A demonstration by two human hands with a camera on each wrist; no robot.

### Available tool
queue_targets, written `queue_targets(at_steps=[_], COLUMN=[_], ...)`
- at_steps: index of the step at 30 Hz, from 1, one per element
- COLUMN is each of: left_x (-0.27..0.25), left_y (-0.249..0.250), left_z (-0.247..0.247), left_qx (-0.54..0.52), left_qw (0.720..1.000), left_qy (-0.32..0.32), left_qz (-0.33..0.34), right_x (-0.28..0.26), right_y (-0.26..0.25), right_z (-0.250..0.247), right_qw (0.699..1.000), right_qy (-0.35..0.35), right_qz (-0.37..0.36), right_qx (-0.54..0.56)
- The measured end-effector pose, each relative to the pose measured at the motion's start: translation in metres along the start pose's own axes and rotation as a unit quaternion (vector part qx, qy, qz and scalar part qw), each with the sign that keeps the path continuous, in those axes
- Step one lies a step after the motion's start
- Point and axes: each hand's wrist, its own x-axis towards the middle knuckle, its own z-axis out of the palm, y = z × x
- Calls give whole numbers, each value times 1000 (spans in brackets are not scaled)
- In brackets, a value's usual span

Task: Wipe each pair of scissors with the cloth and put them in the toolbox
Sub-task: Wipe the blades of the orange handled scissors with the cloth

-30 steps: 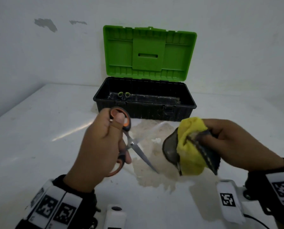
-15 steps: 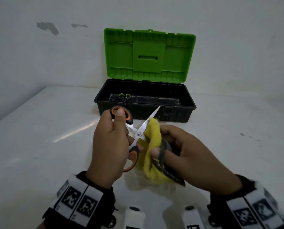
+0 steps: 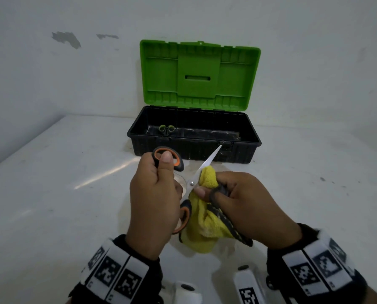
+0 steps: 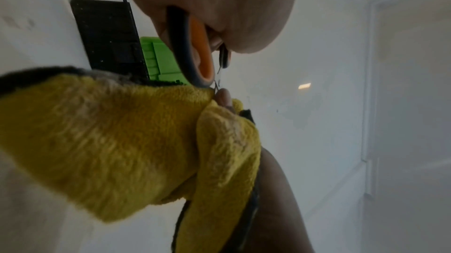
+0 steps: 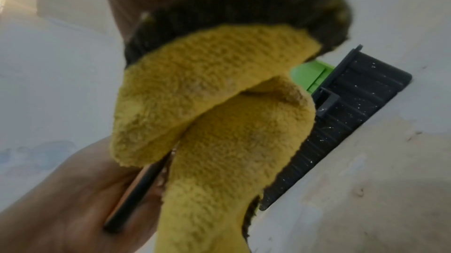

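Comparing with a second earlier, I saw my right hand (image 3: 244,200) had brought the pinched cloth (image 3: 205,224) against the scissors (image 3: 196,174) gripped by my left hand (image 3: 154,194), so wiping had begun, the toolbox (image 3: 194,148) waiting beyond my fingertips.

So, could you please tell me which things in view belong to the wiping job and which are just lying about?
Part of the job:
- orange-handled scissors, held by the left hand
- yellow cloth, gripped by the right hand
- open toolbox
- green-handled scissors already inside it

Just there:
- white table
- patches of peeled paint on the wall
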Motion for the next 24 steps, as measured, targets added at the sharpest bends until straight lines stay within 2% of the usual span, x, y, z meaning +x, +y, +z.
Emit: queue_targets(at_steps=[8,12,16,18,20,24], left_x=[-2,2,3,1,1,-2], left_y=[3,3,4,4,2,0], left_z=[1,-3,-3,-3,-3,0], left_qx=[-24,-16,10,22,20,61], left_qw=[999,1000,1000,999,999,994], left_qy=[-3,6,-7,-22,-36,-75], left_qz=[-28,-11,20,26,25,59], right_x=[-14,-18,-15,-13,-12,-4], right_y=[9,7,6,11,14,9], right_z=[-21,-24,-23,-23,-25,-28], right_qw=[997,989,958,945,937,896], right_qy=[-34,-48,-89,-92,-96,-200], right_qz=[58,98,174,233,221,188], right_qx=[22,99,212,210,251,348])
